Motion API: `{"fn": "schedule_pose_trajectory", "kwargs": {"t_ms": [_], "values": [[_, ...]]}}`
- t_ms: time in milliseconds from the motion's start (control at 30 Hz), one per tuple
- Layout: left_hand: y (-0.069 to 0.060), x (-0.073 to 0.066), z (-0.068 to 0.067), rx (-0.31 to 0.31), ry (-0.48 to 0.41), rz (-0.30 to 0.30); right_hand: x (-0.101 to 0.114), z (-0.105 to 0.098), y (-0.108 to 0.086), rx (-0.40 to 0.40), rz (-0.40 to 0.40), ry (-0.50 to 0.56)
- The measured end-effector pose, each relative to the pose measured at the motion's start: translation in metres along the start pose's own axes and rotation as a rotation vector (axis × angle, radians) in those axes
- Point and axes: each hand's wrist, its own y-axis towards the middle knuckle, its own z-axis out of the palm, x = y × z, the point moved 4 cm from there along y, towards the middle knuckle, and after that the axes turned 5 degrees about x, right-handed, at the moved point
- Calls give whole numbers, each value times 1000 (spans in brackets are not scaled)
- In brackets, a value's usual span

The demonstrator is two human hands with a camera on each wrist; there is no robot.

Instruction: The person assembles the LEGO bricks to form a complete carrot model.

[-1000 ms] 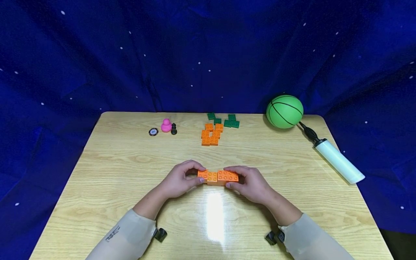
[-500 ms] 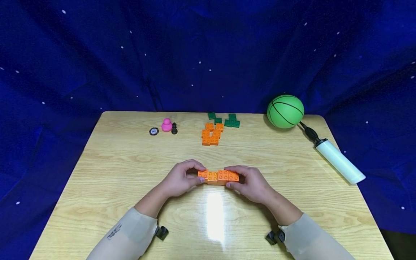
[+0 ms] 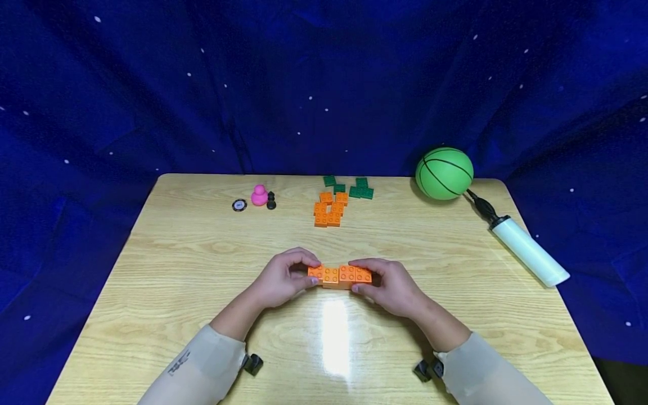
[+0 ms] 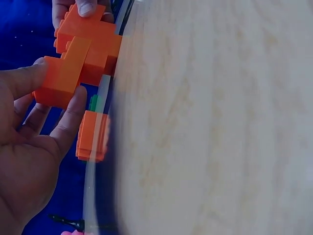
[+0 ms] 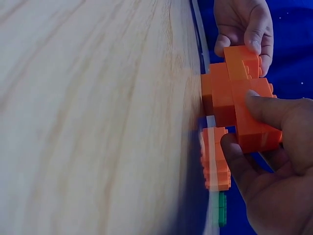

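Note:
Orange toy bricks joined into a stepped block (image 3: 331, 275) stand near the middle of the table, several studded tops in a row. At its left end, my left hand (image 3: 278, 279) pinches the outermost brick (image 4: 51, 88) between thumb and fingers. My right hand (image 3: 392, 286) grips the right end (image 5: 254, 129) the same way. Both wrist views show the row wider at the top than at the bottom, where a narrower lower brick (image 5: 207, 93) sits close to the tabletop. The fingers hide parts of both ends.
Beyond the hands lie more orange bricks (image 3: 321, 220) and several green bricks (image 3: 361, 192). Back left are a pink duck-like toy (image 3: 259, 196), a black chess pawn (image 3: 271, 201) and a poker chip (image 3: 239, 205). A green ball (image 3: 444, 173) and hand pump (image 3: 529, 251) occupy the right.

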Motion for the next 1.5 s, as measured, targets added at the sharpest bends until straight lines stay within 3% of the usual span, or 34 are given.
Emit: {"fn": "schedule_pose_trajectory", "kwargs": {"t_ms": [100, 367, 533, 667, 867, 1167, 1500], "values": [[-1, 2, -1, -7, -5, -16, 0, 0, 0, 0, -2, 1], [-3, 7, -3, -3, -7, -149, 1, -1, 1, 5, -1, -5], [-3, 7, -6, 29, -22, -159, 1, -1, 1, 9, 4, -6], [-1, 5, -11, 30, -53, -130, 2, -1, 1, 8, 4, -2], [6, 3, -24, -33, -56, -105, 2, 0, 1, 12, 1, -4], [30, 10, -35, -182, 73, -118, 1, 0, 0, 6, 6, -7], [60, 19, -37, -248, 226, -126, 1, -1, 1, 13, 9, -12]]}}
